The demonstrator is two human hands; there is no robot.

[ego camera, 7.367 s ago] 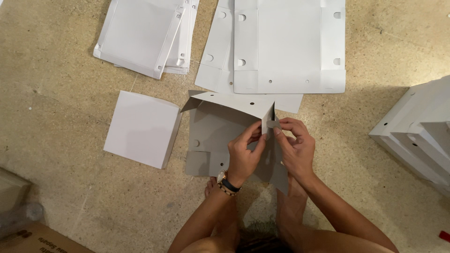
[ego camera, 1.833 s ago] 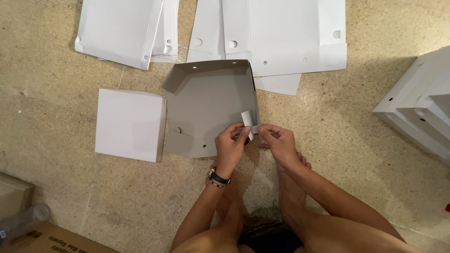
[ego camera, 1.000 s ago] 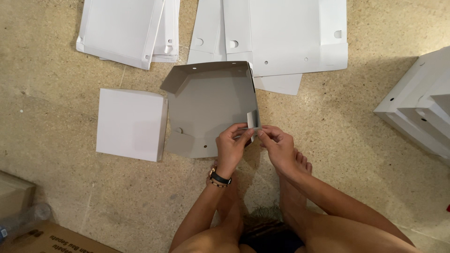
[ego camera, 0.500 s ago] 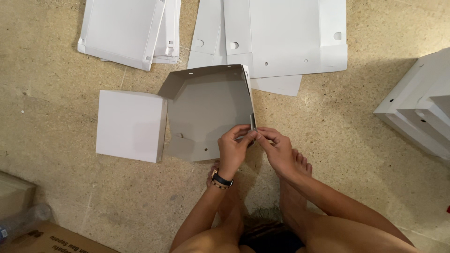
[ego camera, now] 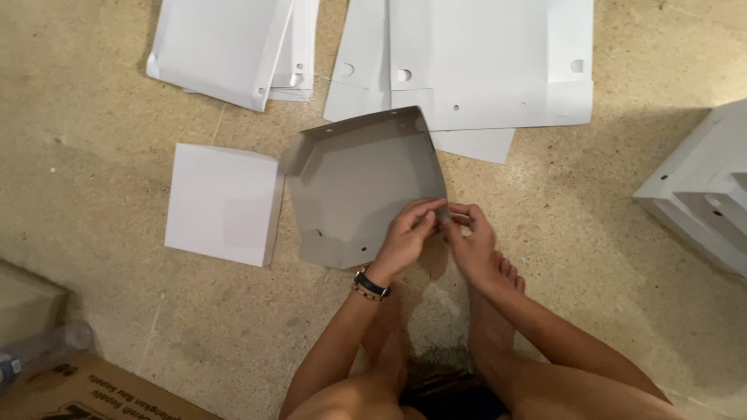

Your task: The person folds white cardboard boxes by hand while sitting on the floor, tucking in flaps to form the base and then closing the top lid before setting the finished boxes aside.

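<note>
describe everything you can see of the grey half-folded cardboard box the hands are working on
The half-folded box is thin cardboard, grey inside, lying open on the speckled floor. Its far and right walls stand up; the near-left part lies flat, with small round holes. The left hand and right hand pinch its near right corner. A closed white box sits at its left.

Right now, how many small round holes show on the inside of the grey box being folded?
3. Two sit on the far wall of the grey box, near its top edge; one lies near the front edge, beside the left hand. The hands may hide others.
</note>
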